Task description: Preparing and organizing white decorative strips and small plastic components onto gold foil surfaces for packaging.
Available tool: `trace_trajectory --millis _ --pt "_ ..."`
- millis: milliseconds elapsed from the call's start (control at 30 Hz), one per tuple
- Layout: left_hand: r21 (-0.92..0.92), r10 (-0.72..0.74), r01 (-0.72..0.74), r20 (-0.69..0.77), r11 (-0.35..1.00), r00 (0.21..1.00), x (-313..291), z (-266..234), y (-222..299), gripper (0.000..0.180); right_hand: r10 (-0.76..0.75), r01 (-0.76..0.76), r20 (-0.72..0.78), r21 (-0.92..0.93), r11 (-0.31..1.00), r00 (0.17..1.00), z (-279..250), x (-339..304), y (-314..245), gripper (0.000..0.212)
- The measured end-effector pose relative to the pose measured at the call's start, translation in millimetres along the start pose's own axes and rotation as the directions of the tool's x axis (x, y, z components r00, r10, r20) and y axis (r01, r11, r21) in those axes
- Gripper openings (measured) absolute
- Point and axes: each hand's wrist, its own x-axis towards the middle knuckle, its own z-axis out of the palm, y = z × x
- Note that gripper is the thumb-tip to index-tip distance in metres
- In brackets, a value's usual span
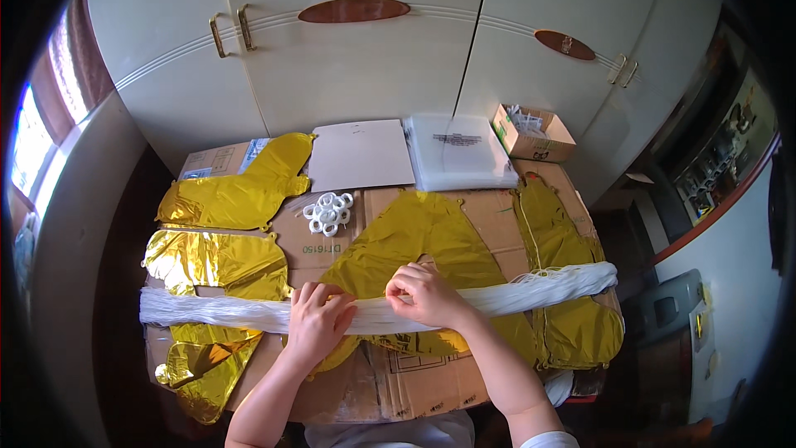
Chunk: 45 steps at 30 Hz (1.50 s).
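A long bundle of white string (220,309) stretches across the table from left to right, over several flat gold foil balloons. My left hand (317,322) lies over the middle of the bundle, its fingers curled down on the strands and its thumb close to the index finger. Just to the right, my right hand (424,297) is closed in a pinch above the bundle's far edge; what its fingertips hold is too small to make out. Beneath both hands spreads a large gold foil balloon (423,228). Another gold balloon (217,261) lies at the left.
Flattened cardboard (307,253) covers the table. Behind my hands sit a cluster of white rings (328,214), a pale card sheet (361,156), a stack of clear plastic bags (458,158) and a small open box (535,145) with white pieces. Light cabinets (348,66) stand behind the table.
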Motion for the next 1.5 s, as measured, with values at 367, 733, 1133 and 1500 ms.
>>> trace_trajectory --millis 367,733,1133,1500 --pt "-0.149 0.005 -0.019 -0.095 0.989 0.995 -0.7 -5.9 8.8 0.011 0.041 -0.054 0.115 0.109 0.993 0.993 -15.5 2.9 -19.7 0.011" --pt "-0.977 0.109 0.066 0.089 0.201 0.990 -8.9 -13.1 11.3 0.011 -0.160 0.094 -0.002 0.816 0.571 0.987 15.2 3.6 -49.3 0.008" --pt "-0.916 -0.179 0.055 0.137 -0.398 0.974 -7.0 -22.0 -7.1 0.017 0.026 -0.213 0.261 0.722 0.659 0.965 7.0 -4.1 -45.2 0.019" --pt "0.017 -0.105 0.115 -0.292 0.993 0.951 12.9 -42.7 -3.3 0.017 -0.103 0.096 -0.003 0.367 0.925 0.995 -11.2 -0.1 -42.7 0.006"
